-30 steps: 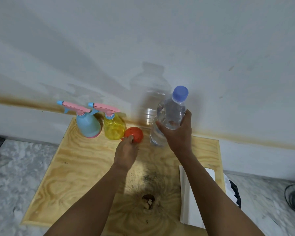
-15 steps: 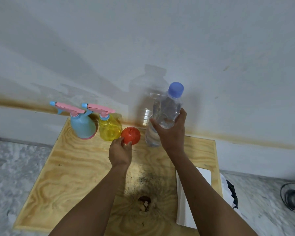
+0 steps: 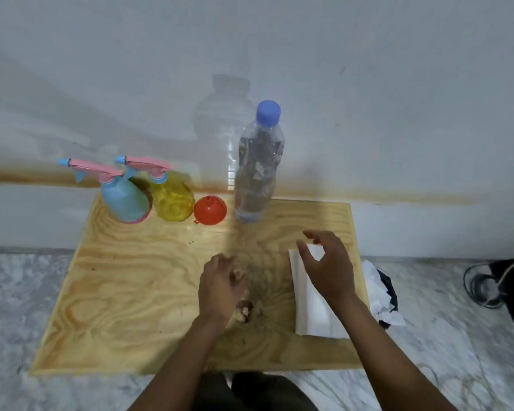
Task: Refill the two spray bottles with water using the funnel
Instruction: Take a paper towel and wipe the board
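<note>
**Work surface.** A plywood board [image 3: 131, 292] lies on a marbled floor [image 3: 27, 307], with its far edge against a white wall [image 3: 368, 99].

**Task items.** All four stand in a row along the far edge of the board.
- Blue sprayer [image 3: 125, 203]: far left, upright, pink trigger head fitted, nozzle pointing left.
- Yellow sprayer [image 3: 172, 203]: just right of the blue one and touching it, upright, with the same pink head, nozzle pointing left.
- Funnel [image 3: 210, 210]: orange, just right of the yellow sprayer, narrow spout toward the far side.
- Water bottle [image 3: 257, 167]: clear, upright, just right of the funnel, blue cap on.

**Hands.** Neither hand touches any task item.
- Left hand [image 3: 220, 287]: above the middle of the board, fingers loosely curled, holding nothing.
- Right hand [image 3: 328, 268]: near the water bottle but apart from it, fingers spread and curved, thumb set apart, holding nothing. It is over the far end of a white folded paper [image 3: 312, 315].

**Other items.** The paper lies along the right side of the board. A dark knot [image 3: 244, 310] marks the board near the left wrist. Off the right edge, crumpled white paper [image 3: 377, 295] lies on something dark. A coil of cable [image 3: 484, 286] lies on the floor at far right.
</note>
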Demonstrator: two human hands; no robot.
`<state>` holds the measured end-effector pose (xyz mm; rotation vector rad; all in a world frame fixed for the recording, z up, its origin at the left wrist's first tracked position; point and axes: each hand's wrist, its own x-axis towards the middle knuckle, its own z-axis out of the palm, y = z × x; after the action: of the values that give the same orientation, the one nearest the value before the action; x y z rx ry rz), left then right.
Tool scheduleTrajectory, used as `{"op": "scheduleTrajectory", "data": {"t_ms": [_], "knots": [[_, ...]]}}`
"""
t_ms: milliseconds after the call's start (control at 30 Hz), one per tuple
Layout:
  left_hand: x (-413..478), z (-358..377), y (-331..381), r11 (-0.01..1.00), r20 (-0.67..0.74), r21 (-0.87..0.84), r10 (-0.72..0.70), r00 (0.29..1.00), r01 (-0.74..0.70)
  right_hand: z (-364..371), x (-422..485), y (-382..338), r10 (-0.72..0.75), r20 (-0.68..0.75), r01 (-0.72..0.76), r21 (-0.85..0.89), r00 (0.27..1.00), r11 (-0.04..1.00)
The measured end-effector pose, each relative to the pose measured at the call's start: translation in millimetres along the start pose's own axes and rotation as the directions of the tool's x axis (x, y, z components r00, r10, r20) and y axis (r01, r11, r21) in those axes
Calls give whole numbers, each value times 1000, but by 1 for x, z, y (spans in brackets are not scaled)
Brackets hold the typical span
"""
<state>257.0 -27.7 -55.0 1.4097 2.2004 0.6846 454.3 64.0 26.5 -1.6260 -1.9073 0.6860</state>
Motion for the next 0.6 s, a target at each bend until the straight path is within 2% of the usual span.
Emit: {"op": "scheduleTrajectory", "data": {"t_ms": [67,133,300,600], "knots": [[-22,14,10,998,78,54,24,997,-28,-3,-25,30,137,52,-131,-104,989,986],[-36,28,15,993,114,110,37,993,-50,-2,-47,55,207,55,-192,-202,977,960],[-39,37,21,975,160,221,-24,987,-12,8,-84,72,229,58,-192,-366,972,910],[-36,38,19,966,162,256,-6,987,-36,22,-98,68,210,4,-197,-334,978,922]]}}
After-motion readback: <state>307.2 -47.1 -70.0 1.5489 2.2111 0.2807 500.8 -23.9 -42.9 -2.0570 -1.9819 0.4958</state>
